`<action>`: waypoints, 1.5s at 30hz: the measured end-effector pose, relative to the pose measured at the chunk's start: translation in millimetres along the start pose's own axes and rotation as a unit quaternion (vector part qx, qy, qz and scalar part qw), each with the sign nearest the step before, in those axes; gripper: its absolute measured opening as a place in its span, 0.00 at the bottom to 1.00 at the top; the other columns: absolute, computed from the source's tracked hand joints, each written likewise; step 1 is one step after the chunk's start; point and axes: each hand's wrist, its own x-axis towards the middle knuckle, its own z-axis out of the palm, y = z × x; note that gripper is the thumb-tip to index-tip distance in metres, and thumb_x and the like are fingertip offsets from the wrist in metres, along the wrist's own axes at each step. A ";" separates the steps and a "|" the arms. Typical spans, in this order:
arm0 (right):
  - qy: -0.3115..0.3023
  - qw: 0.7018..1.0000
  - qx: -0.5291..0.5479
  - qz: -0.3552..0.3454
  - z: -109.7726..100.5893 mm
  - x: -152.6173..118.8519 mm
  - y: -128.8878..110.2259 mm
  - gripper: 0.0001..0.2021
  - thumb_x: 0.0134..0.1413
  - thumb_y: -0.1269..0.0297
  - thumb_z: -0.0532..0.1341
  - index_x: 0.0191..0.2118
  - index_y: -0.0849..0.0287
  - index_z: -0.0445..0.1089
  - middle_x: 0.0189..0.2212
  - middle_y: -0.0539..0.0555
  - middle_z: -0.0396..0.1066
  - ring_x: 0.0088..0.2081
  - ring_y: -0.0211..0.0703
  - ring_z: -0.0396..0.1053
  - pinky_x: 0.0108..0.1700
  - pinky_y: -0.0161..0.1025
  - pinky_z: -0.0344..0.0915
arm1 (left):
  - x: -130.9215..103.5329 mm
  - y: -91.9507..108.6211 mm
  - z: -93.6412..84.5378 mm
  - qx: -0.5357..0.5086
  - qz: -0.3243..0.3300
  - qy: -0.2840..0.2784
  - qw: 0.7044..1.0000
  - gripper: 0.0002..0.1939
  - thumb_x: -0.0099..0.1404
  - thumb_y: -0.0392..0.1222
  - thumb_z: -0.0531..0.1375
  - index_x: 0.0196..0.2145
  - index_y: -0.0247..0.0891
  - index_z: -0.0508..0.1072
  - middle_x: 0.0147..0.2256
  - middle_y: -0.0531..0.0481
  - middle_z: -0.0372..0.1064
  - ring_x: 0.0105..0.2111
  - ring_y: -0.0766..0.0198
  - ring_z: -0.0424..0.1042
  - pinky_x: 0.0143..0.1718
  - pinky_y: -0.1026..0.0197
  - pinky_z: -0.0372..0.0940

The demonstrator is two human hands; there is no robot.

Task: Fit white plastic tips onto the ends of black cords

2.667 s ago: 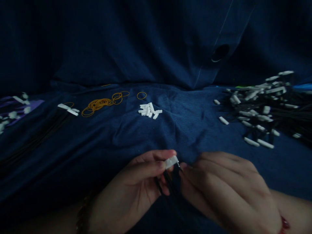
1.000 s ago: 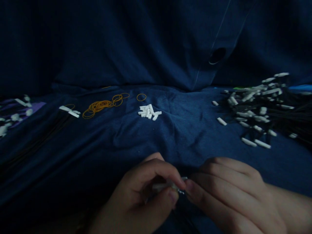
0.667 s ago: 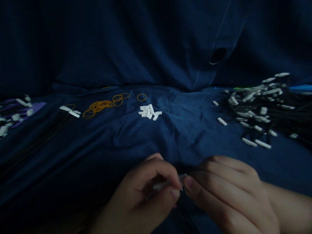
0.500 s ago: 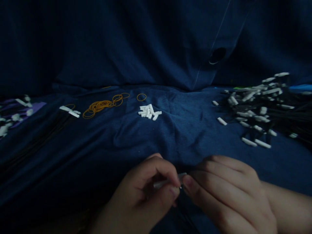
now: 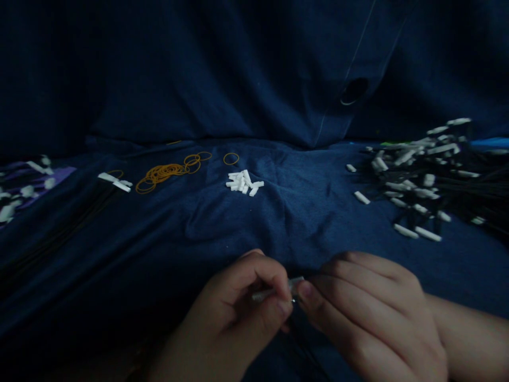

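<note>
At the bottom centre, my left hand (image 5: 238, 313) pinches a small white piece (image 5: 264, 293) between thumb and forefinger. Close beside it, my right hand (image 5: 369, 313) has its thumb and fingers closed on the right end of a pale piece (image 5: 296, 283); whether this is the same piece I cannot tell. Thin black strands (image 5: 304, 350) hang below the fingertips. Farther back, a small pile of white pieces (image 5: 243, 182) lies on the dark blue cloth (image 5: 222, 223).
Orange rubber bands (image 5: 165, 172) lie left of the pile, with a single band (image 5: 231, 158) behind it. A black bundle with white ends (image 5: 115, 182) lies at left, near purple material (image 5: 63, 175). Many white-tipped black strands (image 5: 425, 185) spread at right.
The pale piece between my hands has tilted and risen slightly at its right end. Both hands stay nearly in place.
</note>
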 end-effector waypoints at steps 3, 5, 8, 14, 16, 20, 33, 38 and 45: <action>-0.008 1.000 0.004 0.010 -1.7 -1.5 -0.6 0.03 0.47 0.77 0.60 0.27 0.67 0.69 0.21 0.54 0.72 0.24 0.39 0.69 0.22 0.36 0.65 | -0.5 -2.3 -0.2 -0.020 -0.009 -0.001 1.000 0.04 0.61 0.35 0.54 0.32 0.43 0.65 0.30 0.56 0.61 0.30 0.71 0.63 0.32 0.69 0.60; -0.024 1.000 0.017 0.008 -3.2 -2.6 -1.1 0.03 0.49 0.76 0.59 0.30 0.67 0.70 0.24 0.54 0.73 0.26 0.39 0.70 0.22 0.35 0.66 | -1.1 -4.6 -1.0 -0.032 -0.015 -0.007 0.999 0.04 0.62 0.36 0.54 0.35 0.45 0.65 0.30 0.56 0.62 0.30 0.70 0.64 0.32 0.68 0.61; -0.041 0.999 0.022 0.010 -7.0 -2.8 -2.6 0.04 0.51 0.75 0.58 0.33 0.67 0.70 0.26 0.55 0.73 0.27 0.39 0.71 0.23 0.35 0.66 | -1.1 -6.4 -2.2 -0.034 -0.012 -0.013 0.999 0.02 0.62 0.38 0.53 0.33 0.44 0.64 0.30 0.56 0.61 0.30 0.70 0.63 0.32 0.67 0.60; -0.042 0.997 -0.004 0.062 -8.5 1.8 -8.2 0.07 0.54 0.73 0.56 0.32 0.65 0.71 0.25 0.51 0.73 0.25 0.35 0.70 0.26 0.34 0.65 | -0.1 -3.3 -2.8 0.011 0.029 -0.008 0.999 0.04 0.62 0.35 0.54 0.28 0.41 0.64 0.28 0.57 0.59 0.29 0.72 0.61 0.31 0.70 0.57; -0.021 0.997 -0.010 0.074 -3.6 1.3 -11.5 0.09 0.56 0.72 0.54 0.31 0.64 0.71 0.23 0.50 0.73 0.24 0.33 0.69 0.27 0.34 0.64 | -0.2 -3.4 -3.1 0.020 0.034 -0.004 0.999 0.05 0.61 0.35 0.53 0.28 0.41 0.64 0.28 0.56 0.59 0.29 0.71 0.61 0.31 0.69 0.57; 0.069 0.989 -0.011 0.131 7.5 -4.5 -20.6 0.16 0.61 0.69 0.48 0.30 0.62 0.71 0.22 0.49 0.71 0.25 0.33 0.67 0.28 0.36 0.63 | -0.3 -4.5 -3.7 0.040 0.040 0.005 0.998 0.04 0.61 0.35 0.54 0.28 0.40 0.64 0.29 0.54 0.58 0.29 0.69 0.60 0.30 0.67 0.57; -0.099 0.994 -0.028 0.022 -25.4 10.6 -4.0 0.12 0.58 0.75 0.51 0.31 0.61 0.72 0.24 0.48 0.72 0.26 0.32 0.69 0.32 0.30 0.67 | -0.9 -4.3 -3.6 0.041 0.040 -0.007 0.998 0.05 0.60 0.33 0.54 0.29 0.41 0.64 0.30 0.54 0.58 0.30 0.68 0.60 0.31 0.66 0.57; -0.115 0.993 -0.015 0.007 -23.0 8.9 -3.4 0.14 0.59 0.74 0.49 0.32 0.61 0.72 0.25 0.49 0.72 0.27 0.32 0.70 0.31 0.30 0.67 | 0.9 -3.2 -2.5 0.033 0.033 -0.005 0.999 0.06 0.60 0.31 0.53 0.28 0.41 0.65 0.29 0.54 0.58 0.29 0.68 0.59 0.30 0.66 0.57; -0.104 0.994 -0.007 0.025 -25.2 10.3 -5.2 0.14 0.58 0.75 0.50 0.30 0.61 0.72 0.25 0.48 0.72 0.26 0.32 0.69 0.31 0.31 0.67 | -0.4 -4.0 -3.7 0.031 0.038 -0.013 0.999 0.06 0.60 0.32 0.53 0.29 0.41 0.64 0.30 0.55 0.58 0.30 0.69 0.59 0.31 0.67 0.57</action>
